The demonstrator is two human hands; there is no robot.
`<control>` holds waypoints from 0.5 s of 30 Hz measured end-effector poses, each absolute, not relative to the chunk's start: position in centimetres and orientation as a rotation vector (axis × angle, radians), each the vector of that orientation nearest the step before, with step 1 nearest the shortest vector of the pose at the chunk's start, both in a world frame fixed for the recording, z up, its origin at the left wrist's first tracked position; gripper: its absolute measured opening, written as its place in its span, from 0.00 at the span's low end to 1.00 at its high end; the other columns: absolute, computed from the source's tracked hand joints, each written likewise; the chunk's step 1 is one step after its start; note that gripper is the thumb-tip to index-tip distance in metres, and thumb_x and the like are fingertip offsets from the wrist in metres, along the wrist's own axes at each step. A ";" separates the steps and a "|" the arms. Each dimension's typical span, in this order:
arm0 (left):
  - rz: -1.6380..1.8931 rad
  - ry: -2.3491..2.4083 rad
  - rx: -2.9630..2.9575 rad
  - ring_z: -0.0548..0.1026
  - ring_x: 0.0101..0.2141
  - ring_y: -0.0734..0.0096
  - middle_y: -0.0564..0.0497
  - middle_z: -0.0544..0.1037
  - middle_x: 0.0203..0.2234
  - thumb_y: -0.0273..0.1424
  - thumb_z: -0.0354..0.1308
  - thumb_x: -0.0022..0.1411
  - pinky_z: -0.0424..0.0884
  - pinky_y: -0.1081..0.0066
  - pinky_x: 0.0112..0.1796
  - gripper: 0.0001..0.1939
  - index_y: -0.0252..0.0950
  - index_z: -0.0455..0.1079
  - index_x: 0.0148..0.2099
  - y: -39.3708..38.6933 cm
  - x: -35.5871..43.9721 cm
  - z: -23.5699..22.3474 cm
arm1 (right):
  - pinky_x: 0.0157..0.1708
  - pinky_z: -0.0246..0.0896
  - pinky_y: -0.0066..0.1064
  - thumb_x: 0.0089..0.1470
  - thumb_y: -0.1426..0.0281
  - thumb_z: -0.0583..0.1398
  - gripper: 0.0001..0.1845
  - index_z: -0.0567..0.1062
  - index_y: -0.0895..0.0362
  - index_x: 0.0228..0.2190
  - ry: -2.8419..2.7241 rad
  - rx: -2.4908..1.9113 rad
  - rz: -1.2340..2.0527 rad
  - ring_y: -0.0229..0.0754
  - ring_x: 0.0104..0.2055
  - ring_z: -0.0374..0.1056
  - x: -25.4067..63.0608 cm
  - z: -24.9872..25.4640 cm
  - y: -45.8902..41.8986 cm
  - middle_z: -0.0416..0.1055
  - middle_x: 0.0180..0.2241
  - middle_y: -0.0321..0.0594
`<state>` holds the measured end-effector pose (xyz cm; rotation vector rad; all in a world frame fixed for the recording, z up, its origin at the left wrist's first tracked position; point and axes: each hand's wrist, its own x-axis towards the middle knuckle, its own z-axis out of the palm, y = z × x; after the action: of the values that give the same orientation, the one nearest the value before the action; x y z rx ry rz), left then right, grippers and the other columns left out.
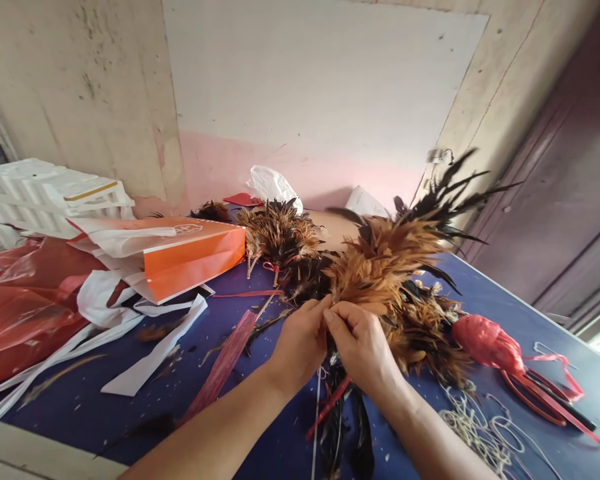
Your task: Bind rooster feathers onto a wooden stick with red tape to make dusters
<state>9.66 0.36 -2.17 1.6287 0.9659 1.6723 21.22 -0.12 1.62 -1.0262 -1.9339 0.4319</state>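
Observation:
A bundle of brown and black feathers (380, 260) fans out up and to the right, above my two hands. My left hand (303, 337) is closed at the base of the bundle, its fingertips meeting those of my right hand. With thumb and fingers pinched, my right hand (363, 343) grips the same base; my fingers hide the exact hold. Below the hands, long dark feathers (363, 433) and a short red strip (330, 410) show. Behind and beside the held bundle lie more brown feathers (430, 333) on the blue table (180, 427).
Another feather bunch (280, 230) lies behind, near a white plastic bag (275, 183). On the left are an orange-and-white paper bag (195, 260), red plastic (25, 327) and white strips (155, 353). To the right lie a pink twine ball (487, 343), scissors (535, 397) and tangled string (480, 427).

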 end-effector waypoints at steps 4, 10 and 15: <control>1.677 1.031 1.859 0.63 0.27 0.69 0.50 0.67 0.23 0.22 0.54 0.55 0.60 0.71 0.31 0.08 0.37 0.69 0.26 0.3 10.0 -2.7 | 0.26 0.48 0.27 0.53 0.70 0.52 0.16 0.59 0.57 0.16 -1.972 -0.979 0.274 0.36 0.24 0.57 20.8 1.6 -0.7 0.61 0.19 0.36; 1.616 1.196 2.180 0.66 0.28 0.70 0.49 0.68 0.26 0.23 0.46 0.60 0.62 0.70 0.30 0.09 0.35 0.66 0.31 0.4 10.3 -3.0 | 0.27 0.50 0.26 0.55 0.69 0.51 0.14 0.63 0.57 0.19 -1.956 -1.086 0.286 0.36 0.25 0.59 21.3 1.5 0.0 0.64 0.21 0.37; 1.609 1.187 1.985 0.67 0.29 0.69 0.49 0.69 0.25 0.27 0.50 0.57 0.62 0.70 0.31 0.08 0.35 0.67 0.27 0.1 10.4 -2.9 | 0.26 0.50 0.26 0.56 0.68 0.51 0.15 0.63 0.58 0.19 -2.002 -1.075 0.198 0.35 0.24 0.58 21.2 1.8 -0.4 0.63 0.22 0.37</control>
<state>10.43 0.10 -2.94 1.9850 1.1867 1.6095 21.17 -0.36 1.83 -1.0746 -2.0015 0.1977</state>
